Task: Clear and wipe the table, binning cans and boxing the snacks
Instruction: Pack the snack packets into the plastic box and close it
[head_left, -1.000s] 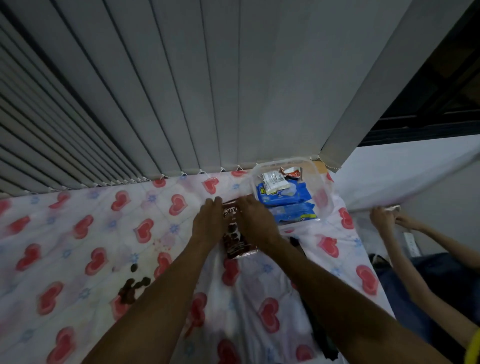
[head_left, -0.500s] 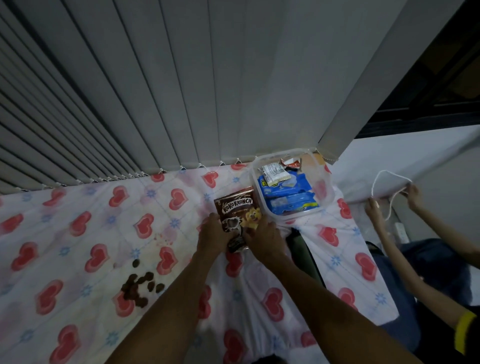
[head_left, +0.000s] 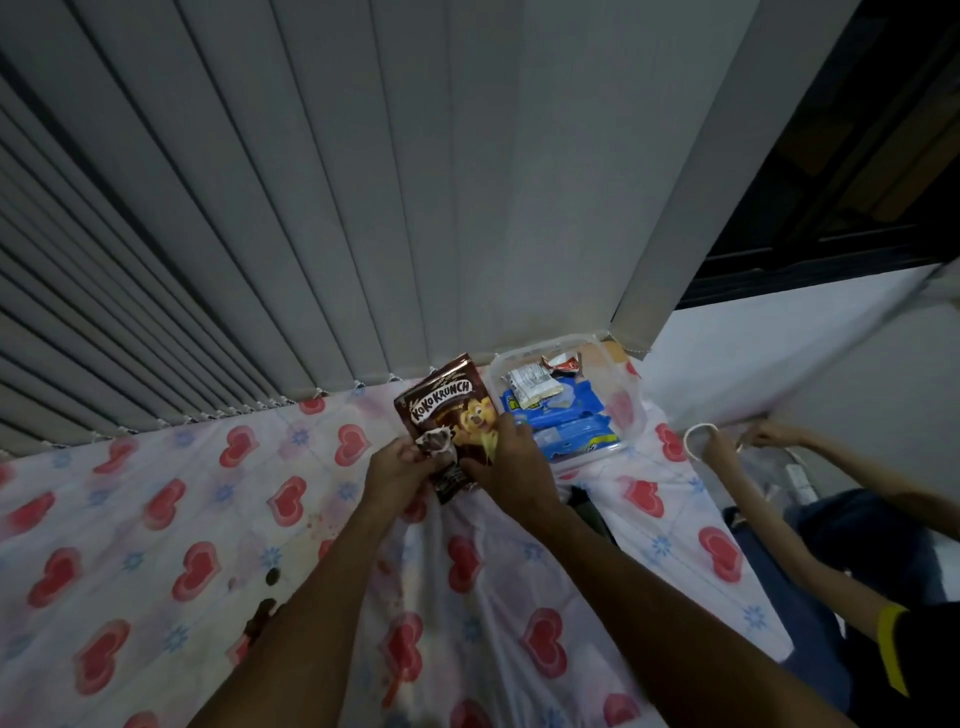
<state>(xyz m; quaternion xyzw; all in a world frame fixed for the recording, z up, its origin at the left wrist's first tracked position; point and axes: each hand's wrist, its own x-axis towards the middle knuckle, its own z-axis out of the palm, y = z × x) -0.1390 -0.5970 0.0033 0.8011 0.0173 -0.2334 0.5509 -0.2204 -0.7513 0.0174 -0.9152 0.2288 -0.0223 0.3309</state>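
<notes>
A brown Koko Krunch cereal packet is held upright above the table, near the far edge. My left hand grips its lower left corner and my right hand grips its lower right side. Just to the right stands a clear plastic box holding blue snack packs, a white sachet and a red wrapper. Spilled brown cereal pieces lie on the heart-print tablecloth, partly hidden by my left forearm.
Grey vertical blinds hang right behind the table's far edge. At the right, another person's hands hold a white loop beside the table. A dark object lies at the table's right edge, under my right arm.
Both hands lifted the cereal packet from lying flat on the cloth to standing upright, its front facing me. The person at the right keeps handling a white loop.
</notes>
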